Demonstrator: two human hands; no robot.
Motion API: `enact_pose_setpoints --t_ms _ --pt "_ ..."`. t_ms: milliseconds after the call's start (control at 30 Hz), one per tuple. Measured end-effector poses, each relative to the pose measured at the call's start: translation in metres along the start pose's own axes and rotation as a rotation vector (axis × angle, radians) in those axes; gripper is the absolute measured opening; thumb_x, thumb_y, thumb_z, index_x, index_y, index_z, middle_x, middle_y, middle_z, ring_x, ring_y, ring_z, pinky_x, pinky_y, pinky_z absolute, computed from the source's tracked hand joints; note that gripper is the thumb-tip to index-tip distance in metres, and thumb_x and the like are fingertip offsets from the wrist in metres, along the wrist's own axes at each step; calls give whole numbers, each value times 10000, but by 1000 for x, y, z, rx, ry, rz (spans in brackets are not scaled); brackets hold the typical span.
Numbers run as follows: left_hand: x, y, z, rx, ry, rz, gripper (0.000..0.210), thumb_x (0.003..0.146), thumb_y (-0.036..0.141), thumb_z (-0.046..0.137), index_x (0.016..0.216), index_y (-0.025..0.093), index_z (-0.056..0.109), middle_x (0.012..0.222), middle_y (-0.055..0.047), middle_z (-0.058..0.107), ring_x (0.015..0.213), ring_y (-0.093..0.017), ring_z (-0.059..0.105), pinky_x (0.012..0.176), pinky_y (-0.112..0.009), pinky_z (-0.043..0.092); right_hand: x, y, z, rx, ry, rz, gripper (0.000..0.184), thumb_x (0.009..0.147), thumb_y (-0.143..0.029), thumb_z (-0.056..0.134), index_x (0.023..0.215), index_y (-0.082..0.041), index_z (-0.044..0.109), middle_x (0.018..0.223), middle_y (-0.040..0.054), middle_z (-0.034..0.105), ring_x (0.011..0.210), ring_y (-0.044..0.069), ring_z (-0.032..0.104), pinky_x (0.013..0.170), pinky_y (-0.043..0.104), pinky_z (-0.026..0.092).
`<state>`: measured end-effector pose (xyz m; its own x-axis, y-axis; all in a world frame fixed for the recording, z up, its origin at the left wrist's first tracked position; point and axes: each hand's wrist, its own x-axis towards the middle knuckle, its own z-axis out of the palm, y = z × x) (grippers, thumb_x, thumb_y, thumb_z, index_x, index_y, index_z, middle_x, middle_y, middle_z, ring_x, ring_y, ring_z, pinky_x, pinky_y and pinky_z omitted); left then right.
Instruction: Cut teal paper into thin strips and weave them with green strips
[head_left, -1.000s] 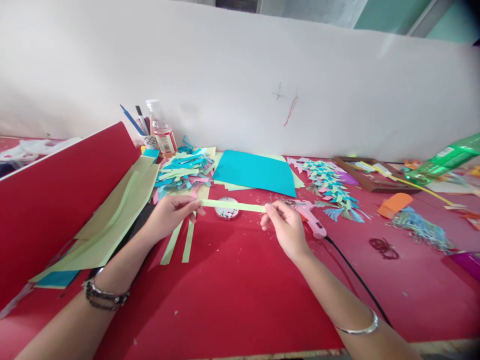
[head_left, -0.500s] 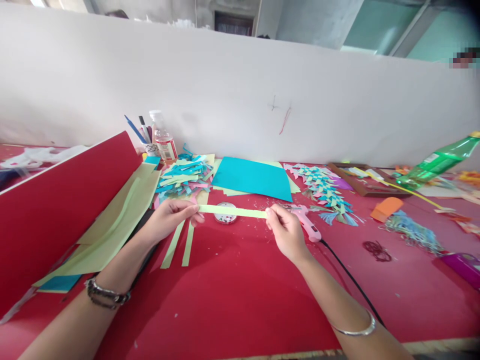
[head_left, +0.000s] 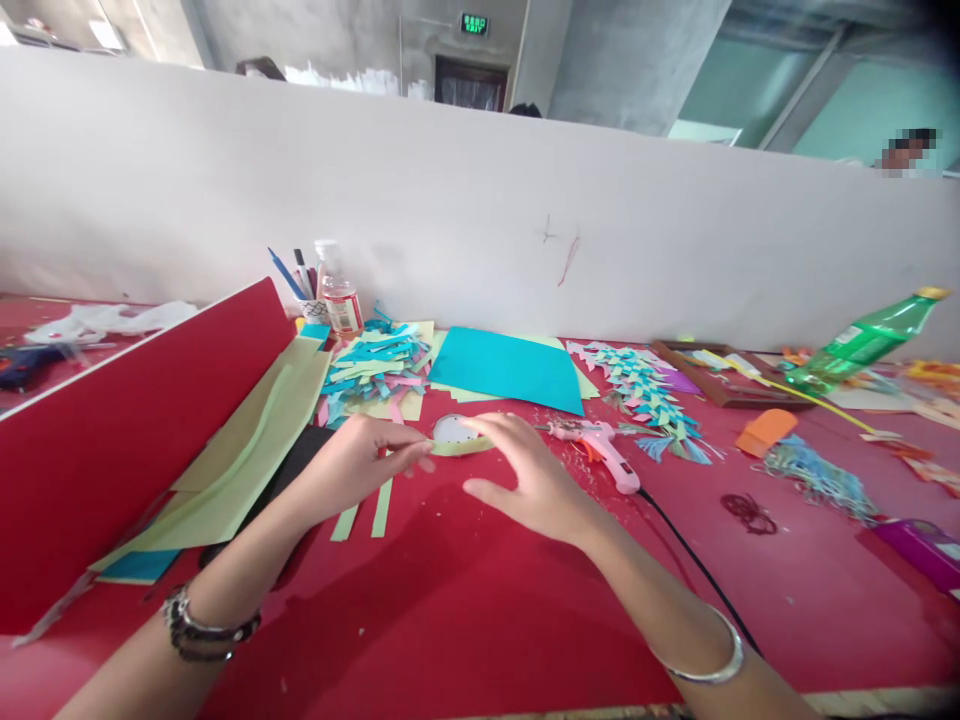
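Note:
My left hand (head_left: 371,455) pinches one end of a pale green paper strip (head_left: 461,447), which bows slightly over a round white dish (head_left: 450,428). At the strip's other end is my right hand (head_left: 517,470), its thumb spread well apart from its fingers. Those fingers hide the strip's right end, so I cannot tell whether they touch it. Two more green paper strips (head_left: 381,508) lie on the red table below my left hand. Close to the right hand rests a pink glue gun (head_left: 607,455) with a black cord.
Cut paper strips (head_left: 379,360) are heaped behind my left hand, beside a blue sheet (head_left: 506,365). A folded paper piece with tassels (head_left: 649,390) lies to the right. A red board (head_left: 150,440) slopes up on the left. A green bottle (head_left: 870,340) leans at the far right.
My hands have moved closer together, and the strip has gone from taut to bowed. My right thumb and fingers have spread apart. The view has tilted up slightly.

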<state>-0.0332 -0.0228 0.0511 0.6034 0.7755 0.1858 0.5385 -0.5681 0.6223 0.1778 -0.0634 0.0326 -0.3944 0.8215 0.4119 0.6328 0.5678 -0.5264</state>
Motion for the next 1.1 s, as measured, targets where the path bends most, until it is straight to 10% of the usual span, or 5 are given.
enact_pose_setpoints --t_ms 200,1100 --pt "-6 10 -5 -61 -7 15 293 815 315 419 710 173 653 581 21 614 520 -72 513 508 -149 363 5 -6 -2 190 -178 120 286 837 -349 380 697 -162 545 505 -51 399 448 59 353 439 184 264" --pt "-48 -19 -21 -149 11 -259 305 777 394 448 695 176 644 562 -6 614 522 -117 543 530 -184 412 -12 15 -42 420 -272 200 245 806 -324 441 646 -168 542 478 -40 520 419 62 463 437 174 363"
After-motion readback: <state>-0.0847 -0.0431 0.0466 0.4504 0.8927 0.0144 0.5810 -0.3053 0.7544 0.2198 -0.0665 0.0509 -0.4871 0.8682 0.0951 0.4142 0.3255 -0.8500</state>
